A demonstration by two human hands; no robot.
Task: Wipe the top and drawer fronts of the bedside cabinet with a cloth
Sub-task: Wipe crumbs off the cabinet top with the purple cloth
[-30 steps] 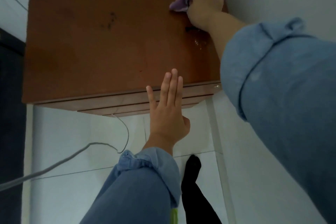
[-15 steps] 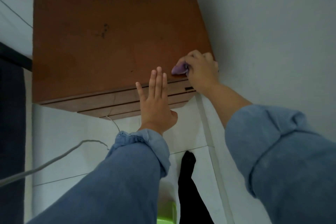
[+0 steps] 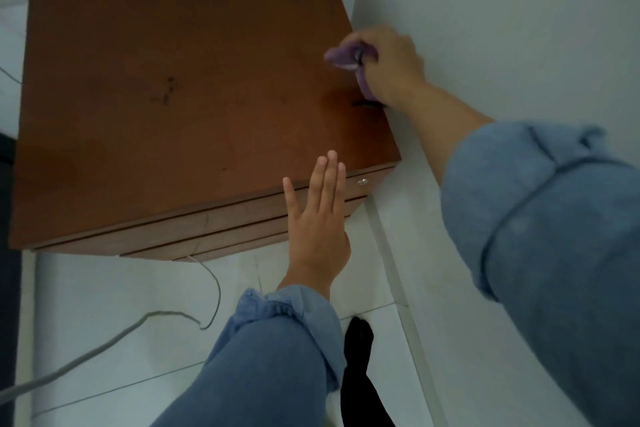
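Note:
The brown wooden bedside cabinet [image 3: 173, 97] fills the upper left, seen from above, with its drawer fronts [image 3: 225, 229] showing as narrow strips along the near edge. My right hand [image 3: 391, 66] is closed around a purple cloth [image 3: 349, 59] and presses it on the cabinet top near the right edge, beside the wall. My left hand [image 3: 318, 222] hovers flat with fingers straight over the front edge and the drawer fronts, holding nothing. A small metal lock [image 3: 362, 181] sits at the right end of the top drawer.
A white wall [image 3: 485, 10] runs along the cabinet's right side. A grey cable [image 3: 138, 322] loops over the white tiled floor [image 3: 104, 288] below the cabinet. My dark-socked foot [image 3: 358, 333] stands near the skirting. A dark edge [image 3: 5, 253] borders the left.
My right hand has moved the cloth from the front right corner back up along the right edge of the top. The left hand stays hovering at the front edge.

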